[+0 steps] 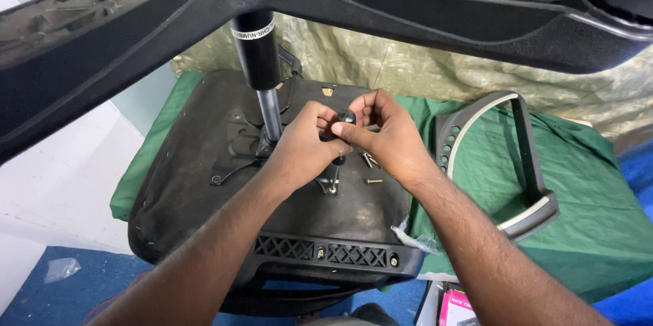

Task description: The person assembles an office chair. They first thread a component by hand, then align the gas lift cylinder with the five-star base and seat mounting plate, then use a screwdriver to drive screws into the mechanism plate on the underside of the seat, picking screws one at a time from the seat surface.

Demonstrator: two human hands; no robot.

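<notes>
both hands meet at frame centre over the upturned office chair seat (204,183): left hand (306,149) and right hand (388,139) pinch a small black knob (348,118) between fingertips. keep it square to the mechanism; loose screw (373,181) lies nearby, gas lift cylinder (258,54) just left.

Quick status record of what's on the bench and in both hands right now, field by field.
surface: green cloth
main item: upturned chair seat, underside up
fitted: gas lift column standing in the seat mechanism, star base overhead
left hand: fingers pinching a small black part
right hand: pinching the same part
loose: screw on seat, armrest lying to the right
</notes>
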